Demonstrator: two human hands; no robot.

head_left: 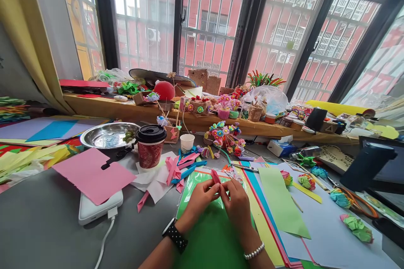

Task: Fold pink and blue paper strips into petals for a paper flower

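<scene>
You are holding a pink piece [215, 176] between both hands, above the far part of the green mat [210, 239], and its tip is pointing away from you. Your left hand [198, 199] is pinching it with the fingertips, and your right hand [236, 201] is pinching it from the other side, perhaps because so small a thing is needing support from two sides. How firmly you are pressing, I cannot tell. The mat is lying straight in front of you, probably giving a smooth surface below the work. Just beyond, to the left, pink folds [173, 171] and blue folds [191, 170] are lying loosely together, some on a tissue [158, 189], seemingly for easy reach. The lidded cup [150, 149] is standing by the tissue's far side, perhaps weighing it down. Farther left, a pink sheet [94, 172] is leaning over a power bank [100, 210], which is probably raising its near corner. At the right, a green strip [280, 201] is lying over stacked sheets [331, 227].
</scene>
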